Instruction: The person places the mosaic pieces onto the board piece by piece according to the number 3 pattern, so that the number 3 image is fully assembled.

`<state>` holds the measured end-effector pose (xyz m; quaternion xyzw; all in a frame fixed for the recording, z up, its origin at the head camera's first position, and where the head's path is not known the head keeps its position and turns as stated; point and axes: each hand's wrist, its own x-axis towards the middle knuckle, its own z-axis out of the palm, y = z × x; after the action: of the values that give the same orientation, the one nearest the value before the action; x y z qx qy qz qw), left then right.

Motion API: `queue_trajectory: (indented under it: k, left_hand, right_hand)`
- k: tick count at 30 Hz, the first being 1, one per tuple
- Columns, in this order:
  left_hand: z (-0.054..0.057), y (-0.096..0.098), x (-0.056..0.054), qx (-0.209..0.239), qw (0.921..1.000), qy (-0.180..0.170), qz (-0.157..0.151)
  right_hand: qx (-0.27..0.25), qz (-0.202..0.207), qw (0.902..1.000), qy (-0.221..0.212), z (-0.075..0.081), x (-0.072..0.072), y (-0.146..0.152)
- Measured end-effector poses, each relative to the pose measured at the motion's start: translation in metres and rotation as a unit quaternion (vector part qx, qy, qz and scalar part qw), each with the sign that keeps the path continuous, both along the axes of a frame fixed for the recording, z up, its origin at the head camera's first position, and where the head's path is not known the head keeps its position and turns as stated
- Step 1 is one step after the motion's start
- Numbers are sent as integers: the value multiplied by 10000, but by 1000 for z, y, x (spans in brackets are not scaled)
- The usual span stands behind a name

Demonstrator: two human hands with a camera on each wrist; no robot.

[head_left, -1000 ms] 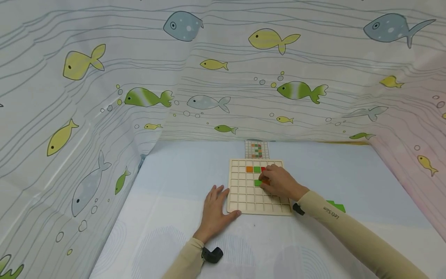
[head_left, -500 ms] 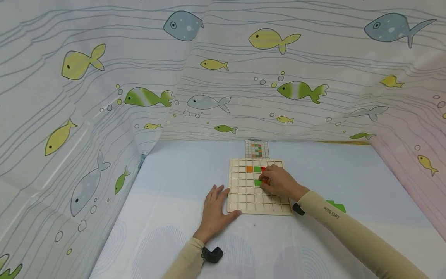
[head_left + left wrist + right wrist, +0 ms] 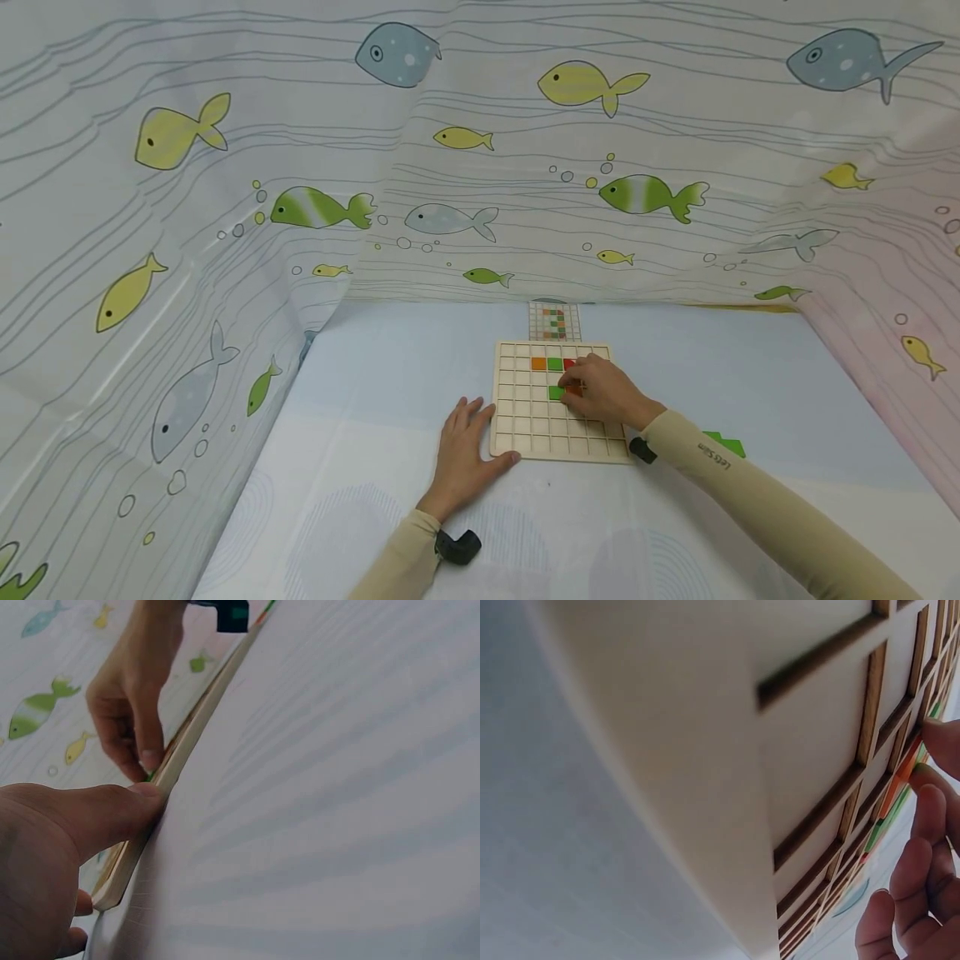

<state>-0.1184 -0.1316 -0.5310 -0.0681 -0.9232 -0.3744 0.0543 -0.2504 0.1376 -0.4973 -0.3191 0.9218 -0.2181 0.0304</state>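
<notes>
A square wooden grid board (image 3: 517, 423) lies flat on the table. My left hand (image 3: 461, 457) rests at its near left corner, thumb on the front edge and fingers spread along the left side. Over the board, my right hand (image 3: 606, 393) pinches an orange tile (image 3: 901, 774) between thumb and index finger, partly hidden by the fingers. Just left of it, a green tile (image 3: 555, 392) sits in a cell. Farther back, a row holds an orange tile (image 3: 538, 364), a green tile (image 3: 555, 364) and a red tile (image 3: 568, 363), the last partly covered by the right hand.
Behind the board lies a printed pattern card (image 3: 555, 322) with a coloured grid. Green tiles (image 3: 723, 444) lie on the table (image 3: 360, 450) to the right, partly hidden by the right sleeve (image 3: 720, 462). Fish-patterned sheets (image 3: 517, 242) stand around the table.
</notes>
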Motion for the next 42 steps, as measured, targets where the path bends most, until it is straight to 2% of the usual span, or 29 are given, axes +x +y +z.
queue_trajectory:
  k: [10, 16, 24, 31, 36, 42]
  left_hand:
    - [-1, 0, 0, -24, 10000, 15, 17]
    - [-2, 1, 1, -30, 10000, 1, 5]
    - [-4, 1, 1, -57, 10000, 22, 10]
    - [-4, 2, 1, -38, 10000, -28, 12]
    - [-6, 2, 1, -101, 9999, 25, 52]
    - [-5, 2, 0, -139, 9999, 83, 42]
  right_hand:
    - [-52, -10, 9999, -117, -1, -1, 0]
    - [-140, -10, 9999, -45, 0, 1, 2]
    - [-424, -176, 9989, -77, 9, 3, 17]
    - [-220, -495, 9982, -261, 13, 6, 54]
    - [-33, -751, 9970, -175, 15, 11, 92]
    - [196, -1039, 9943, -121, 25, 21, 141]
